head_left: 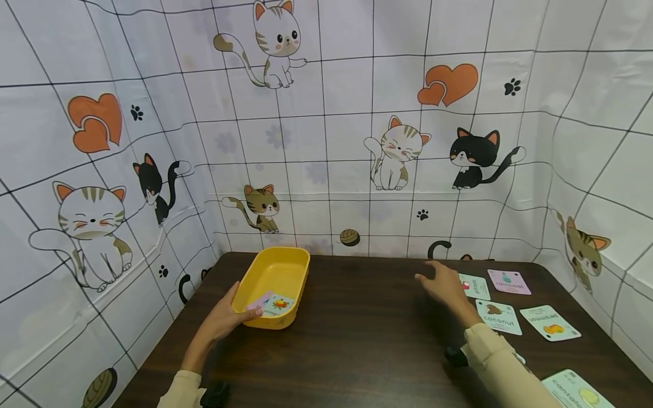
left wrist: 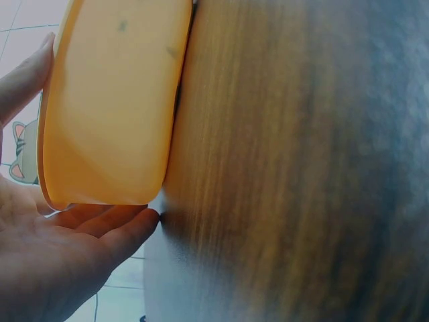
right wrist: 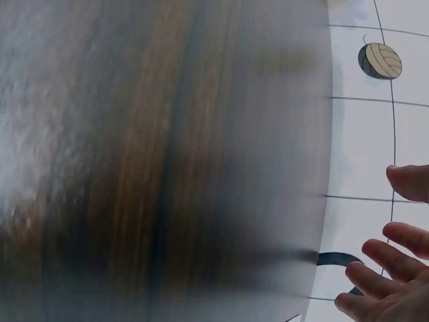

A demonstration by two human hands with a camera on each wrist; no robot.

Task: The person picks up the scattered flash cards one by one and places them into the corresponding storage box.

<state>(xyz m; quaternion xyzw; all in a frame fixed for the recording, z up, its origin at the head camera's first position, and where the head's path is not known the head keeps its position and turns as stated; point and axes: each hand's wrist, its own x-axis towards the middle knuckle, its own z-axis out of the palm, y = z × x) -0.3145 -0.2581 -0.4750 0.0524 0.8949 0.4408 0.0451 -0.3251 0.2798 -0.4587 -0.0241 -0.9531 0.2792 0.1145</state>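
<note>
Yellow tray (head_left: 301, 272); dark brown wood-grain table (head_left: 367, 340); white grid-lined backdrop (head_left: 326, 141) printed with cats, orange hearts.

The right hand (head_left: 442, 285) covers part of the pitaya card (head_left: 475, 287); the cantaloupe card (head_left: 576, 390) runs off the bottom edge, and the table (right wrist: 167, 168) blurs (both wrist views).

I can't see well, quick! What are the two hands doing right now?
Left hand: holds the yellow tray by its near corner, fingers curled round the rim.
Right hand: open, fingers spread, holding nothing, above the table beside the cards.
</note>
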